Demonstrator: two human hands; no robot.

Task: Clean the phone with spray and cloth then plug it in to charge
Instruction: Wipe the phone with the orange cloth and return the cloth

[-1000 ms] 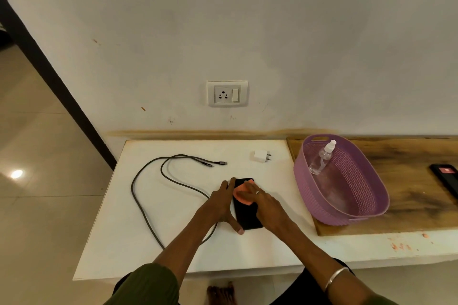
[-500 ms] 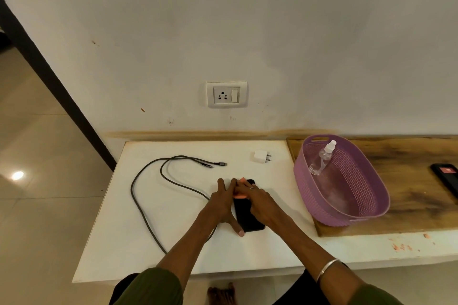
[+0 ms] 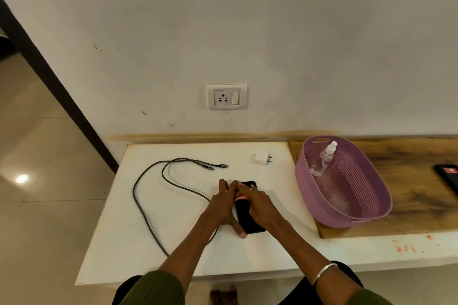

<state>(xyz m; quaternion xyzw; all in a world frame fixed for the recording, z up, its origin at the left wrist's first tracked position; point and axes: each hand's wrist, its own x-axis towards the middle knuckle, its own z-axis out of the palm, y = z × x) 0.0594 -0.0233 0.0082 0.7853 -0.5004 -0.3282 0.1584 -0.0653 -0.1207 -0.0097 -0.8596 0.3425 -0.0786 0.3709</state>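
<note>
Olive-green sleeves (image 3: 153,288), silver bangle (image 3: 323,272), finger ring (image 3: 251,189).

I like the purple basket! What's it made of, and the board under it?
The basket looks like plastic: matte purple, with moulded rows of little holes. The board beneath it looks like wood: brown, dark grain streaks, dull finish.
</note>
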